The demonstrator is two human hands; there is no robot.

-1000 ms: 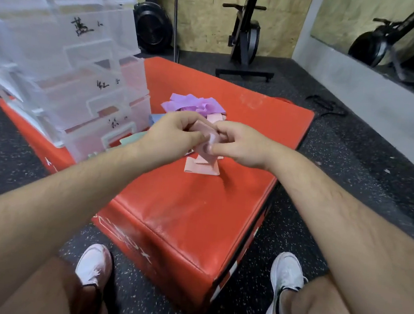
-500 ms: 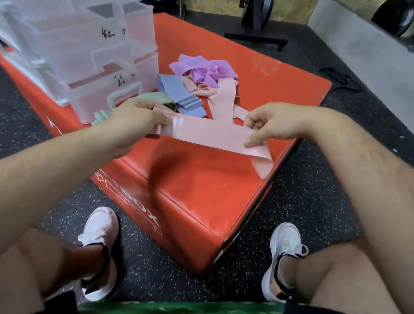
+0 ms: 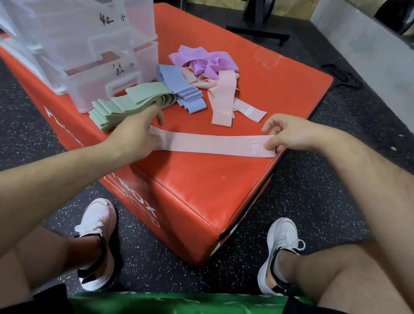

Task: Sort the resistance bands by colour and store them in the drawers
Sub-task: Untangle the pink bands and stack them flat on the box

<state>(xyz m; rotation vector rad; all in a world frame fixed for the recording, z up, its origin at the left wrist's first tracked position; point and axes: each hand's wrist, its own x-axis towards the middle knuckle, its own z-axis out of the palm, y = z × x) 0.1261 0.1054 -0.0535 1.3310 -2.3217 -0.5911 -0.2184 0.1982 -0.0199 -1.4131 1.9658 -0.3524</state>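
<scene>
A pink resistance band (image 3: 212, 144) marked 15 lies stretched flat near the front edge of the red padded box (image 3: 197, 194). My left hand (image 3: 137, 130) holds its left end and my right hand (image 3: 286, 131) pinches its right end. Behind it lie other pink bands (image 3: 223, 97), a loose purple pile (image 3: 205, 61), a folded blue stack (image 3: 179, 88) and a folded green stack (image 3: 130, 101). The clear plastic drawer unit (image 3: 85, 44) with handwritten labels stands at the box's back left, with its drawers pulled out.
The box sits on a black speckled gym floor. My two white shoes are on the floor in front of it, and a green pad (image 3: 173, 310) is under me. Exercise machines and a grey wall ledge stand at the back.
The pink band, bunched between both hands a second ago, has been pulled out straight and laid flat on the box. My view has dropped lower and nearer.
</scene>
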